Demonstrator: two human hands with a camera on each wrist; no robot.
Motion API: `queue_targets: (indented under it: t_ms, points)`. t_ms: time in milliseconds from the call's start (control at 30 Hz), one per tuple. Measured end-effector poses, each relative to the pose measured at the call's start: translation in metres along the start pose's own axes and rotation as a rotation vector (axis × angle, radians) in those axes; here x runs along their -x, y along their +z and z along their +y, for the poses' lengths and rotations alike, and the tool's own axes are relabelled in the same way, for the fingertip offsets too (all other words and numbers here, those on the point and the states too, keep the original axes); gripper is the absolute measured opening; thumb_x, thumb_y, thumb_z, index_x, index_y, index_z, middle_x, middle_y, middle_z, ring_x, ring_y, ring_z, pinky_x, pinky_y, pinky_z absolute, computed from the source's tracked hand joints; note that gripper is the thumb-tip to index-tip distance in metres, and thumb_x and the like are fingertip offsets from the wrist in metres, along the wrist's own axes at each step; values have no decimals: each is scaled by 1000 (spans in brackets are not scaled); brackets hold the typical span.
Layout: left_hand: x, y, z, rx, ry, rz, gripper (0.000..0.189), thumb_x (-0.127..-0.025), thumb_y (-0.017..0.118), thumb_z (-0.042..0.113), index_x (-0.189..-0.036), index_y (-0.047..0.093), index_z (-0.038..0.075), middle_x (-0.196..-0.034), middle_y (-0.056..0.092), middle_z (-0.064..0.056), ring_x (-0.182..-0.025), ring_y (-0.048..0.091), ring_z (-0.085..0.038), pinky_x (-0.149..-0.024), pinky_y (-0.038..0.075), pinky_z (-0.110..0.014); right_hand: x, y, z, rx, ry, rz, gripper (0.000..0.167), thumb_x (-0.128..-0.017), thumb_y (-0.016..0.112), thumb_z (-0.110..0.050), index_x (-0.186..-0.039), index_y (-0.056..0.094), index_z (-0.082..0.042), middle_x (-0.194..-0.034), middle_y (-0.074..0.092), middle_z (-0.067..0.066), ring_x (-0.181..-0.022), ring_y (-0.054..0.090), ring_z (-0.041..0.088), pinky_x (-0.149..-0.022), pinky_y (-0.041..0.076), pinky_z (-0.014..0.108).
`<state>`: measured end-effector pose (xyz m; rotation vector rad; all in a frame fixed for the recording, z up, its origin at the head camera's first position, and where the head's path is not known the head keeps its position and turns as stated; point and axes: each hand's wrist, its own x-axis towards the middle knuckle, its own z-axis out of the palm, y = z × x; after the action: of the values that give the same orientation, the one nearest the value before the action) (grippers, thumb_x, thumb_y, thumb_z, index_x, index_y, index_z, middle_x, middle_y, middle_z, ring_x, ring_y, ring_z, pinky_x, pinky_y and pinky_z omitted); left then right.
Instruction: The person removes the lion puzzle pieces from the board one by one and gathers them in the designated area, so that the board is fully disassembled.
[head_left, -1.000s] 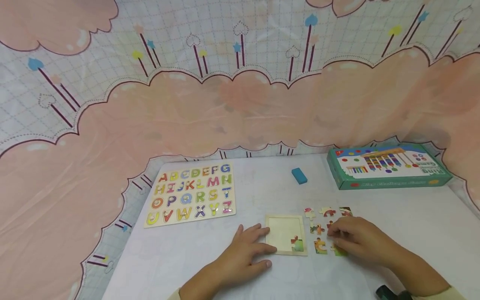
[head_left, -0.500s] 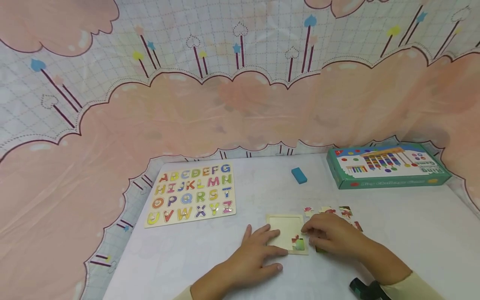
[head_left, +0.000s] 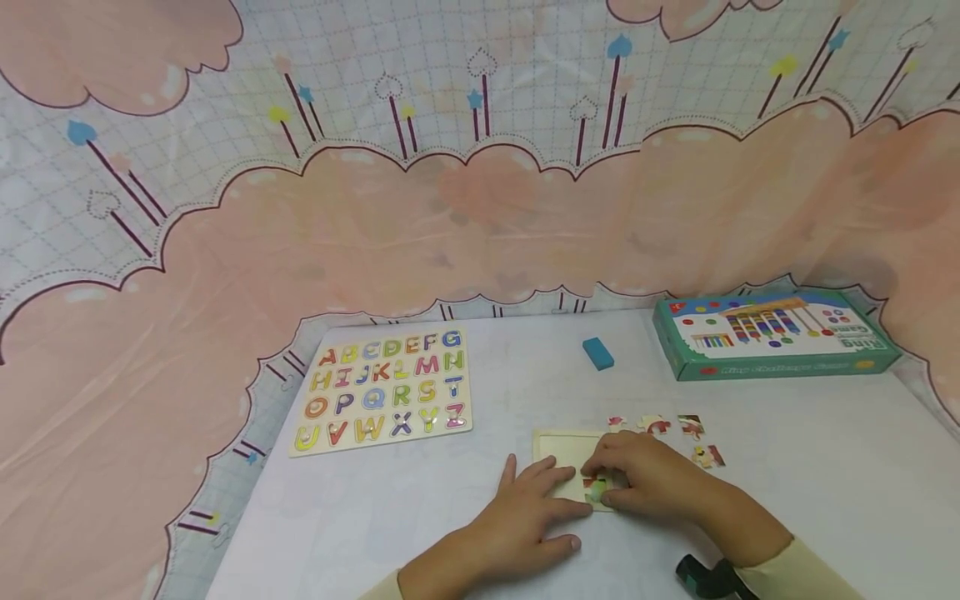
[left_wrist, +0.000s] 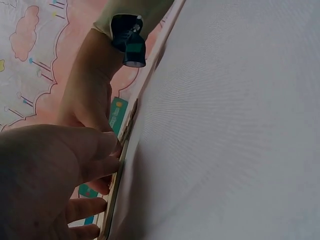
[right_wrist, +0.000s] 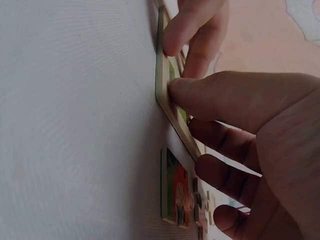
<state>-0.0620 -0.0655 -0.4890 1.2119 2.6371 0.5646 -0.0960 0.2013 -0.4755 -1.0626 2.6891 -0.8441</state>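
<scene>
My left hand (head_left: 517, 521) lies with its fingers spread over the left and front of a small wooden puzzle tray (head_left: 551, 435), fingertips resting on it. At the tray's lower right, the thumb and fingers of my right hand (head_left: 648, 479) pinch at a green jigsaw piece (head_left: 596, 490). The right wrist view has my thumb on green picture surface (right_wrist: 183, 113) inside the tray; the fingers partly hide it. Loose jigsaw pieces (head_left: 691, 425) lie right of the tray, some behind my right hand. One green-and-orange piece (right_wrist: 180, 192) lies flat beneath my right hand.
A wooden alphabet board (head_left: 386, 392) with coloured letters lies at the left. Farther back are a blue block (head_left: 598, 353) and a green game box (head_left: 776, 337). A dark wrist camera (head_left: 708, 575) is strapped near my right sleeve. A printed cloth backdrop hangs behind the white table.
My right hand has moved left from the loose pieces to the tray's lower right corner. My left hand has slid slightly right, farther over the tray.
</scene>
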Motion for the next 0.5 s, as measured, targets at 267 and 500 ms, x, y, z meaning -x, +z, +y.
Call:
queue_targets:
  t_ms: [267,500]
  points:
    - [-1,-4,1,5,-28,-37,41,-104,67,45,-145,68,41,-166,44,4,-159,30,-26,-116,19,-82,-3,-2,0,-2,59,-51,25,-88,88,-20,-108,79,-32,-104,63,-22,-96,55,1,-88,52,31]
    - [0,-4,2,4,-29,-28,41,-104,67,45,-144,68,41,-166,44,4,-159,30,-25,-115,19,-83,-3,-1,-2,-21,45,-44,26,-88,88,-18,-106,76,-33,-107,62,-20,-101,56,4,-94,53,38]
